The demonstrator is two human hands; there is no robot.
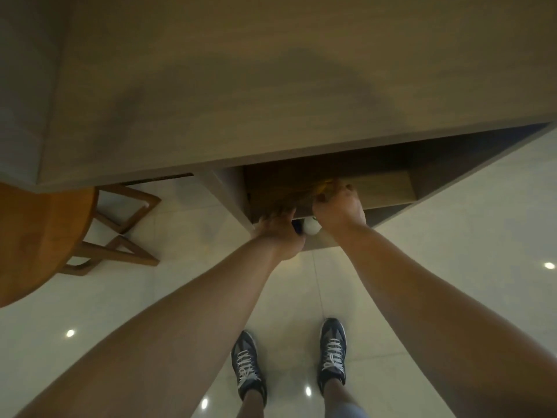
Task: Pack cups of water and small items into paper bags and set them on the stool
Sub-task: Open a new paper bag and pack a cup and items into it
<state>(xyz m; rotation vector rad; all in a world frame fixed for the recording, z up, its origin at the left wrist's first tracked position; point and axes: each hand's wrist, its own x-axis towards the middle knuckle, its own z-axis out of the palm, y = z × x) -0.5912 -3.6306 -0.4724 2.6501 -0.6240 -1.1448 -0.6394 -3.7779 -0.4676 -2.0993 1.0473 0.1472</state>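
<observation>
We find R hand (339,211) clenched on paper bag (280,197) top in shelf (388,186); L hand (278,233) touches bag's near edge, grip unclear.

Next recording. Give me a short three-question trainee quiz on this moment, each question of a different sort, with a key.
1. True or false: the right hand grips the crumpled top of a brown paper bag inside the open compartment under the counter.
2. Multiple choice: the wooden stool stands A) to the person's left, B) to the person's right, C) straight ahead.
3. Fill in: the small white round object shows between the left hand and the right ____.
Key: 1 true; 2 A; 3 hand.
</observation>
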